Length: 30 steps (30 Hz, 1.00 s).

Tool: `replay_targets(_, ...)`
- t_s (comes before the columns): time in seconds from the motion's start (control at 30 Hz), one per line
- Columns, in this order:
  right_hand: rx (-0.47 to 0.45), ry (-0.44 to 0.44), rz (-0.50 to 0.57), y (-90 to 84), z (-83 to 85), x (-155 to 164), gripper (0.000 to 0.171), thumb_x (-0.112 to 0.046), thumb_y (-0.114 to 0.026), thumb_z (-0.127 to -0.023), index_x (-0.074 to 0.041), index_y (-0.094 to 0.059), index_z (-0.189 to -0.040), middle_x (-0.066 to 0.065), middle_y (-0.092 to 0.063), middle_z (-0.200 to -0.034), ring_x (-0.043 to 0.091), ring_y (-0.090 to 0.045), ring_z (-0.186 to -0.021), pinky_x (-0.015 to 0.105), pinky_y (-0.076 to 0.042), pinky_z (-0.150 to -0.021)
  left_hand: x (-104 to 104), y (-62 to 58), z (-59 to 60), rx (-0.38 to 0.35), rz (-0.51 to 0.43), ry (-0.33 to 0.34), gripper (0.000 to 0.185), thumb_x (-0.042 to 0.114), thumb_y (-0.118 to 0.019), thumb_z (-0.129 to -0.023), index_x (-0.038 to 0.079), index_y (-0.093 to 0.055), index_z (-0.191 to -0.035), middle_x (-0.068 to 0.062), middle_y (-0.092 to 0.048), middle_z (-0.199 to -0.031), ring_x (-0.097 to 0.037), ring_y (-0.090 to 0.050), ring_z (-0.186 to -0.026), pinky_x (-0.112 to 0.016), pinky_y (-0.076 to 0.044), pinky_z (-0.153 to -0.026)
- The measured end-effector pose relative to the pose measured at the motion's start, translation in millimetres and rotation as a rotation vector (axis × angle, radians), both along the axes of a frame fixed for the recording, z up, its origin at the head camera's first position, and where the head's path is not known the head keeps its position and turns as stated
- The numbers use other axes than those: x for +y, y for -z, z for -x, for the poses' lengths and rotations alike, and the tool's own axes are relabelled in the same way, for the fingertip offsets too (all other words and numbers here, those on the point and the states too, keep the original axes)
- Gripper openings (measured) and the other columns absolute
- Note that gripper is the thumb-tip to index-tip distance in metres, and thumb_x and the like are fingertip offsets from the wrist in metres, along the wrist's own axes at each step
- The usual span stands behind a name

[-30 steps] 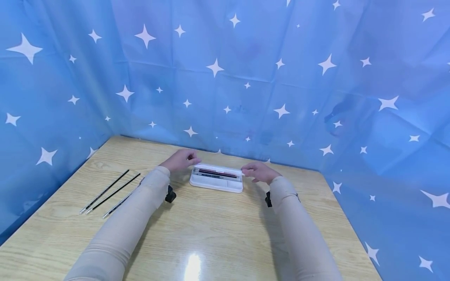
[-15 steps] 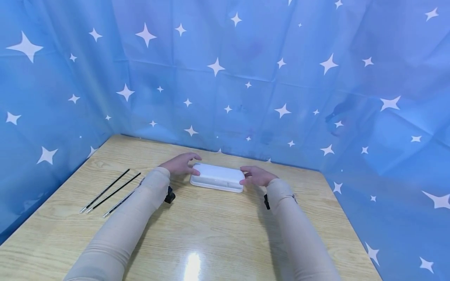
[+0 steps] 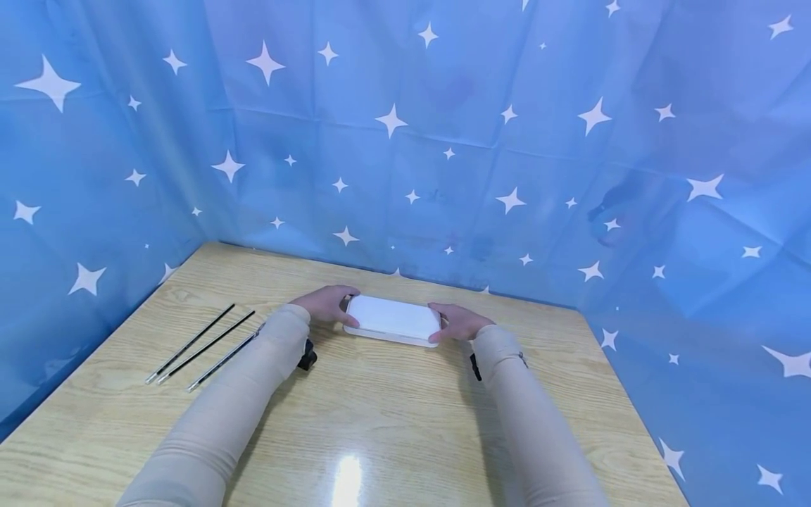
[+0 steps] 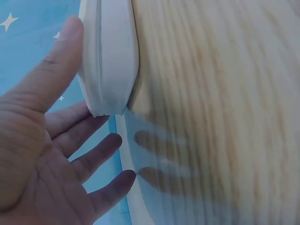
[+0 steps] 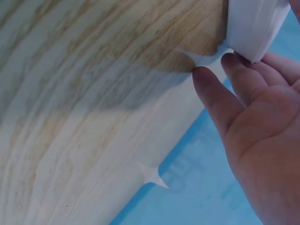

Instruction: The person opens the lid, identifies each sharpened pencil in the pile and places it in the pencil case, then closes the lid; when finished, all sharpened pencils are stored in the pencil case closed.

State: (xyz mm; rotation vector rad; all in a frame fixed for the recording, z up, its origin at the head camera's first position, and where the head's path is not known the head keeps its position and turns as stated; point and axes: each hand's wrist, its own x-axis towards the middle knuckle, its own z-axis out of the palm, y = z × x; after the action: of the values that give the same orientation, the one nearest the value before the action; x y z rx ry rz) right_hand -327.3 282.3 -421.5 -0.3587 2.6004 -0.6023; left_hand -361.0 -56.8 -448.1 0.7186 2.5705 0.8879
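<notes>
A white oblong case (image 3: 393, 318) lies closed on the wooden table (image 3: 380, 415), near its far edge. My left hand (image 3: 328, 303) is at the case's left end. In the left wrist view its thumb (image 4: 61, 51) lies straight along the case (image 4: 110, 56) and the other fingers spread past the end. My right hand (image 3: 457, 320) is at the right end. The right wrist view shows its straight fingers (image 5: 243, 75) touching the corner of the case (image 5: 253, 26). What the case contains is hidden.
Three thin dark pen refills (image 3: 199, 345) lie side by side on the left of the table. A blue curtain with white stars (image 3: 405, 141) closes off the back and both sides. The near half of the table is bare wood.
A second ago the case stood open with pens showing inside. Its lid has come down, and both hands have moved from the lid to the two ends.
</notes>
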Motion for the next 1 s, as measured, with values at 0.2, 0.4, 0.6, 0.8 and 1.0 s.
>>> replay_targets(0.2,-0.002,0.002,0.026,1.2,-0.8,1.8,0.099,-0.035,-0.080,-0.089,-0.010,-0.020,-0.163,0.016,-0.022,-0.166,0.037,-0.019,-0.153,0.056,-0.022,-0.120,1.1,1.9,1.1,0.005,-0.004,0.005,0.092,0.043,-0.082,-0.085,0.006,-0.037,-0.156,-0.017,-0.040,-0.158,-0.037,-0.034,-0.147,-0.051,-0.030,-0.118)
replay_targets(0.4,0.002,0.013,0.009,2.8,-2.1,2.9,0.099,-0.037,-0.080,-0.088,-0.012,-0.020,-0.163,0.015,-0.022,-0.167,0.037,-0.018,-0.153,0.056,-0.022,-0.120,2.2,0.8,-0.9,0.002,0.008,-0.005,0.091,0.043,-0.082,-0.085,0.006,-0.038,-0.156,-0.017,-0.041,-0.157,-0.037,-0.036,-0.146,-0.051,-0.032,-0.117)
replay_targets(0.6,-0.001,0.001,-0.017,2.2,-3.0,0.9,0.096,-0.035,-0.078,-0.090,-0.012,-0.020,-0.163,0.015,-0.021,-0.167,0.037,-0.018,-0.153,0.056,-0.022,-0.120,5.2,-4.6,-6.4,0.026,0.031,-0.010,0.085,0.038,-0.083,-0.086,0.004,-0.043,-0.153,-0.017,-0.048,-0.151,-0.036,-0.043,-0.140,-0.049,-0.036,-0.114)
replay_targets(0.8,0.026,0.005,-0.067,1.9,-1.0,-4.1,0.099,-0.039,-0.082,-0.086,-0.014,-0.024,-0.162,0.013,-0.026,-0.165,0.036,-0.022,-0.152,0.054,-0.023,-0.121,6.6,-4.1,-7.8,0.040,0.033,-0.053,0.086,0.034,-0.087,-0.082,0.004,-0.046,-0.150,-0.016,-0.053,-0.147,-0.035,-0.049,-0.135,-0.049,-0.040,-0.112)
replay_targets(1.0,0.045,0.012,-0.078,2.5,-0.7,-3.7,0.099,-0.039,-0.083,-0.085,-0.014,-0.026,-0.162,0.012,-0.029,-0.165,0.035,-0.023,-0.152,0.053,-0.024,-0.121,7.9,-1.5,-5.8,0.048,0.056,-0.092,0.088,0.038,-0.089,-0.078,0.009,-0.048,-0.150,-0.013,-0.057,-0.143,-0.033,-0.053,-0.131,-0.049,-0.042,-0.110)
